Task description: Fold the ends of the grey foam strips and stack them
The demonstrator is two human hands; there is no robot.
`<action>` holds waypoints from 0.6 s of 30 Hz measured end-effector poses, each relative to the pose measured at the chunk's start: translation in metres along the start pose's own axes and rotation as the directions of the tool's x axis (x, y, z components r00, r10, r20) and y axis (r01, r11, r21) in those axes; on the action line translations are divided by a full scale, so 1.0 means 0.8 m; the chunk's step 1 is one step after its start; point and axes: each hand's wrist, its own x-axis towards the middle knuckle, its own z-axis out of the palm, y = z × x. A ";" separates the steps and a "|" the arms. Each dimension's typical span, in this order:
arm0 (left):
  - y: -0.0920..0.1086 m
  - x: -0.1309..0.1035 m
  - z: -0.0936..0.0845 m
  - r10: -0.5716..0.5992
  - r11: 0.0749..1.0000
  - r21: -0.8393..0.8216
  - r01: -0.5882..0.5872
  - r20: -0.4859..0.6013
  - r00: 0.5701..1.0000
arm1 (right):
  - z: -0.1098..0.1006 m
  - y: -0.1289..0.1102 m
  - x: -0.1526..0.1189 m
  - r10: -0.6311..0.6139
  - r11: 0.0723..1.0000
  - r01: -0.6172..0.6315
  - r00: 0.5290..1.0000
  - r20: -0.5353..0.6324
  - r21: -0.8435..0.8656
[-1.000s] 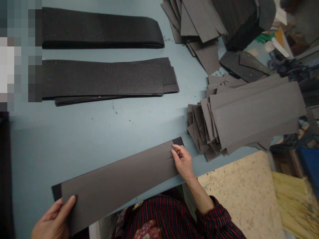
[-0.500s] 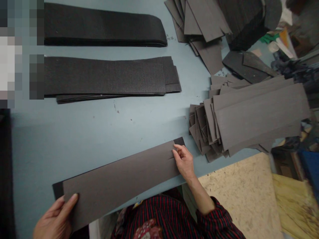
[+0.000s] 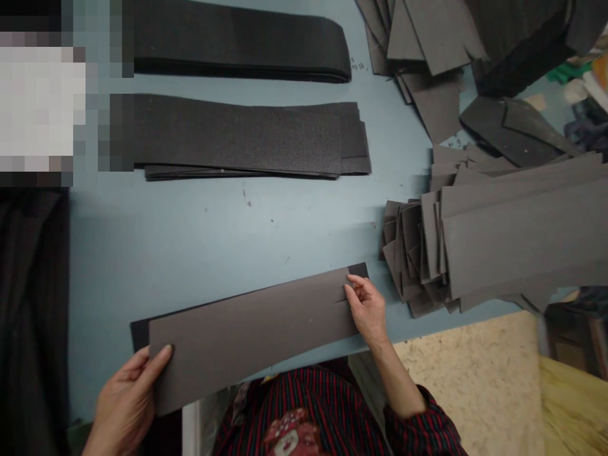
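Note:
My left hand (image 3: 129,394) grips the left end of a long grey-brown strip (image 3: 251,326), thumb on top and fingers underneath. Beneath it lies a black layer (image 3: 139,334), showing at both ends and along the far edge. At the strip's right end, by a short slit, my right hand (image 3: 367,309) pinches it between thumb and fingers. The strip slants across the near edge of the blue table (image 3: 213,234). Beyond it are a stack of dark strips (image 3: 247,136) and a thicker black stack (image 3: 247,41).
Right of my right hand sits a loose pile of grey strips (image 3: 517,234). More grey pieces (image 3: 437,38) and dark offcuts (image 3: 517,123) lie at the back right. A tan speckled board (image 3: 465,373) adjoins the near right edge. Dark material (image 3: 33,316) hangs at the left.
The view has swung left, so the stacks and table appear farther right. Both hands keep hold of the strip; its left end appears higher in the picture.

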 end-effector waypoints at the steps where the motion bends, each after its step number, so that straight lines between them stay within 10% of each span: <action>1: -0.003 0.003 -0.004 0.000 1.000 -0.025 0.000 0.018 1.000 | 0.000 0.000 0.000 0.006 1.000 -0.006 1.000 0.007 0.000; 18: -0.031 0.029 -0.022 0.129 0.989 -0.112 -0.097 0.324 0.937 | -0.001 0.005 0.005 -0.006 0.997 0.005 1.000 -0.010 -0.081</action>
